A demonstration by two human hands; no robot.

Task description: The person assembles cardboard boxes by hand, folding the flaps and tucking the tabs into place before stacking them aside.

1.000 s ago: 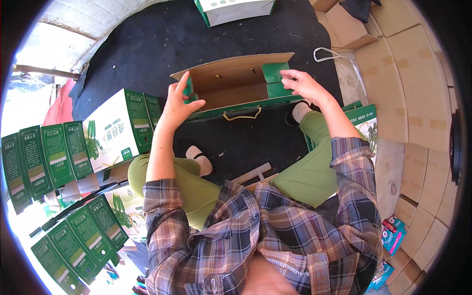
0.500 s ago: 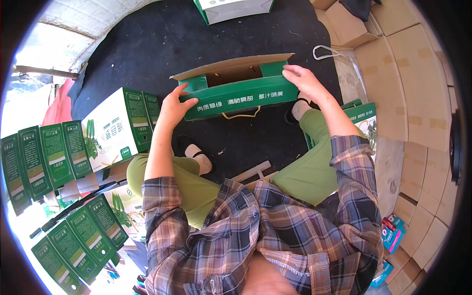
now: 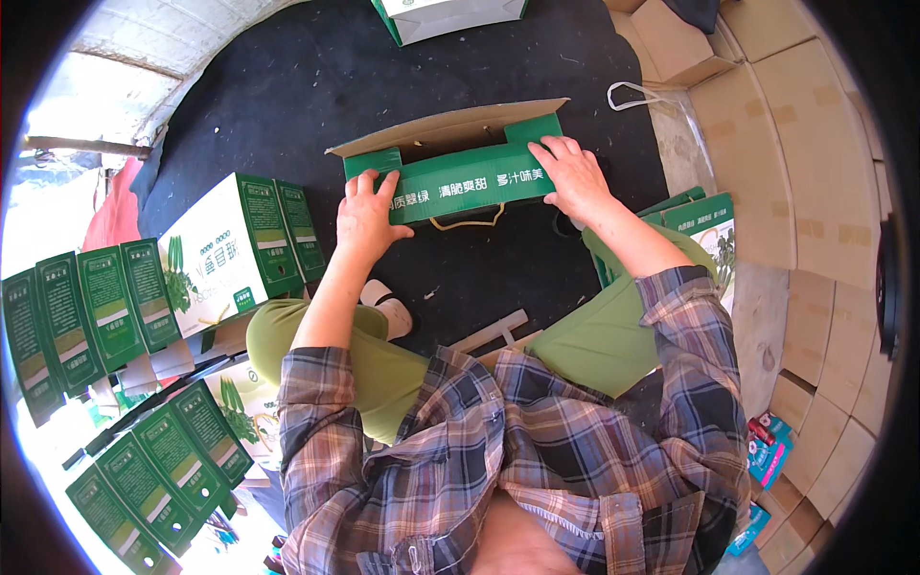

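In front of me over the dark floor is a green cardboard gift box [image 3: 470, 182] with white lettering on its near panel and a yellow cord handle [image 3: 470, 220] below that panel. Its top is partly uncovered: the far flap [image 3: 446, 126] stands up with its brown inner side showing, and the green end flaps lie folded inward. My left hand [image 3: 366, 218] grips the near panel's left end, fingers over the upper edge and thumb in front. At the right end my right hand [image 3: 572, 177] has hold of the same panel in a like way. The box's lower part is hidden.
Green-and-white printed cartons [image 3: 206, 264] stand in rows at my left. Another printed box [image 3: 704, 225] is beside my right leg, and a white one [image 3: 455, 19] lies at the far edge. Brown cartons [image 3: 747, 163] are stacked along the right. A white strap [image 3: 632, 96] lies near them.
Both hands have moved inward along the near panel, with fingers now over its top edge. That panel has folded inward, narrowing the opening.
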